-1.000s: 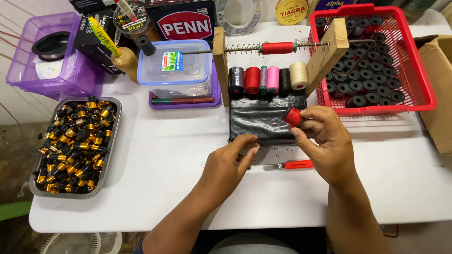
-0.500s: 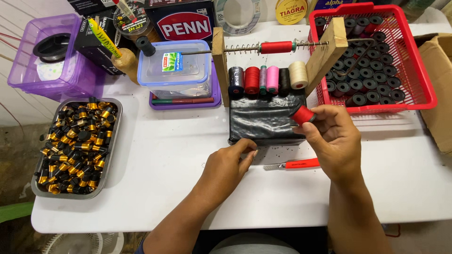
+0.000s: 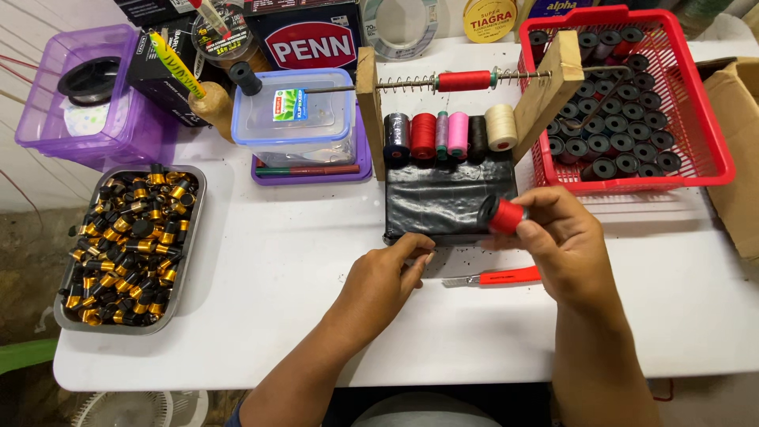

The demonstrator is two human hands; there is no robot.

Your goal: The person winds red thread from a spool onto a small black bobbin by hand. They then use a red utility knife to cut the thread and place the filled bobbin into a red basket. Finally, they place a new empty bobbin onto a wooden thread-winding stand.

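Observation:
My right hand (image 3: 563, 241) grips a small black spool wound with red thread (image 3: 501, 214), held just above the near right corner of a black wrapped block (image 3: 443, 198). My left hand (image 3: 385, 278) rests on the white table (image 3: 261, 261), its fingertips touching the block's near edge. A red-handled cutter (image 3: 492, 277) lies on the table between my hands. Behind the block stands a row of thread spools (image 3: 447, 134) in black, red, green, pink and cream. Above them a wooden frame (image 3: 545, 83) carries a rod with springs and a red-wound spool (image 3: 465, 80).
A red basket (image 3: 696, 95) with several black spools stands at the back right. At the left, a metal tray (image 3: 188, 261) holds several black-and-gold parts. A clear lidded tub (image 3: 294, 115), a purple bin (image 3: 118, 119), boxes and a cardboard carton (image 3: 739, 150) line the back and right edge.
My right hand has turned the red-wound spool and lowered it slightly toward the block's near right corner. The left hand has stayed at the block's near edge.

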